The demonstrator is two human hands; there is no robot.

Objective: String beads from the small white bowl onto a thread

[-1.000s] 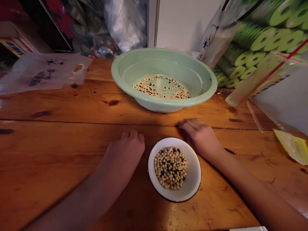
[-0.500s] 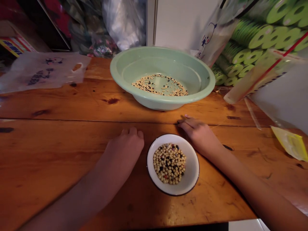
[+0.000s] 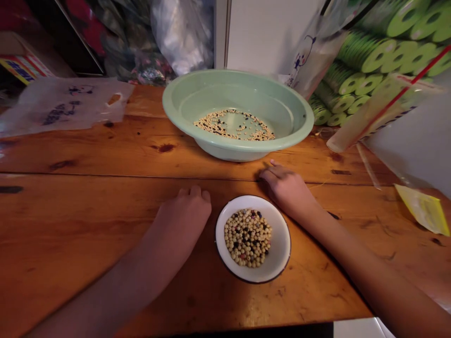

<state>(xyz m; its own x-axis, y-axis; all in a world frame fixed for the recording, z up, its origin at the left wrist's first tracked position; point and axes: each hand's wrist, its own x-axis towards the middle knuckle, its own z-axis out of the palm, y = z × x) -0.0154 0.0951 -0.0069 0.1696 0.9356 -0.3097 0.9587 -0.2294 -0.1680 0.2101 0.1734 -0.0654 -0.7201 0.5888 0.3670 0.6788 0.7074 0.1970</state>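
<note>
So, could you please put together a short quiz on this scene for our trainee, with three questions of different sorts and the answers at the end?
1. True or false: the left hand is holding the white enamel bowl.
2. Multiple choice: where does the pale green basin stand? A) beyond the white enamel bowl, B) inside it, C) beneath it.
3. Fill in the blank: the beans in the pale green basin lie in a ring around a bare patch at its ____.

Key: 1. False: the left hand rests on the wooden table, apart from the bowl. 2. A. 3. Centre.
</note>
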